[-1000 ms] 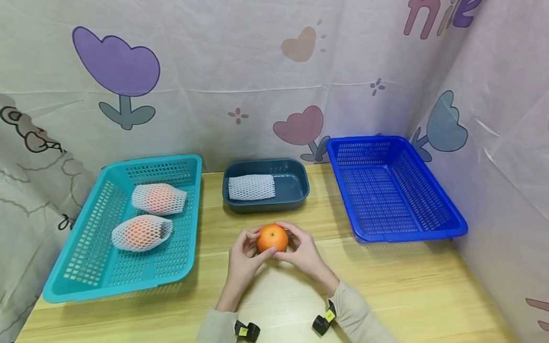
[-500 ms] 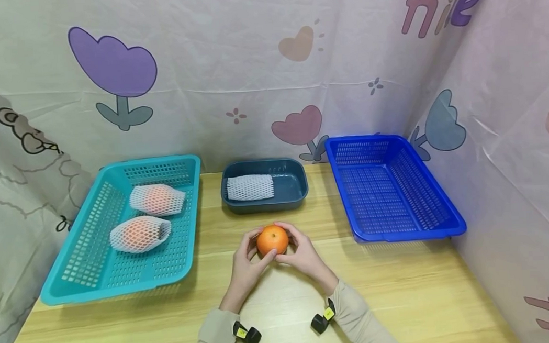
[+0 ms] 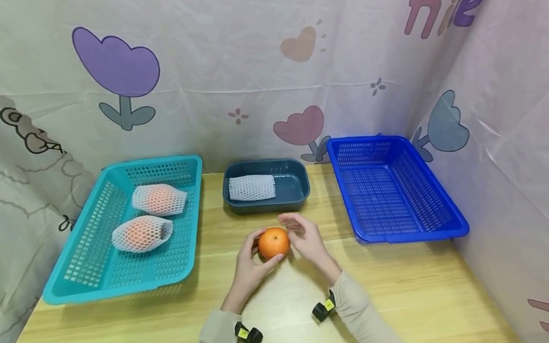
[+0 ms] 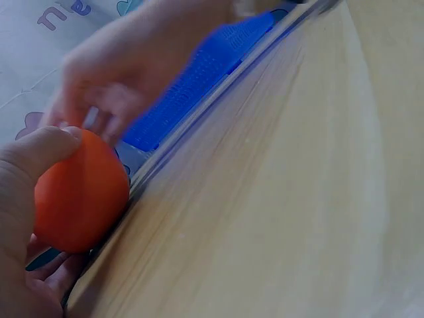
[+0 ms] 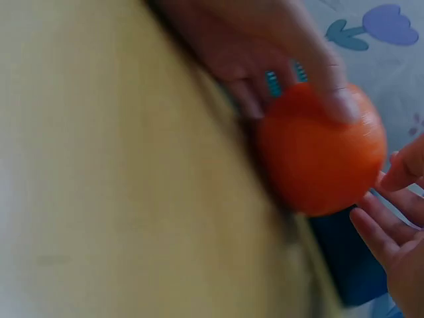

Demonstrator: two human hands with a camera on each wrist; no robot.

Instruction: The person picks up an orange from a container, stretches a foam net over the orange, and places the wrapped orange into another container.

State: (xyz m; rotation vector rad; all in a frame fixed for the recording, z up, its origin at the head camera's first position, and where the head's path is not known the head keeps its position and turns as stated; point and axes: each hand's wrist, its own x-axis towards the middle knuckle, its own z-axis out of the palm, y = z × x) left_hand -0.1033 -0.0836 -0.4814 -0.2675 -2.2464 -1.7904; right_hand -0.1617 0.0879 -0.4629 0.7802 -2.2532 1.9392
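An orange (image 3: 274,243) with its stem end up is held by my left hand (image 3: 250,266), just over the middle of the table. In the left wrist view the thumb (image 4: 46,149) lies across the orange's skin and the fingers reach beneath it. My right hand (image 3: 310,243) is off the fruit, close to its right side, with loosely bent fingers and nothing in them. Behind the hands, a white foam net sleeve (image 3: 252,187) lies in the left part of a dark blue tray (image 3: 292,204).
At the left, a teal basket (image 3: 193,234) holds two orange-red fruits in foam nets, one fruit (image 3: 160,199) behind the other fruit (image 3: 141,234). A blue basket (image 3: 384,196) stands at the right. A patterned cloth (image 3: 229,48) hangs behind the wooden table (image 3: 283,318).
The right hand has let go of the orange and moved slightly away to the right and back. The left hand keeps its hold, with the orange nearly in the same place.
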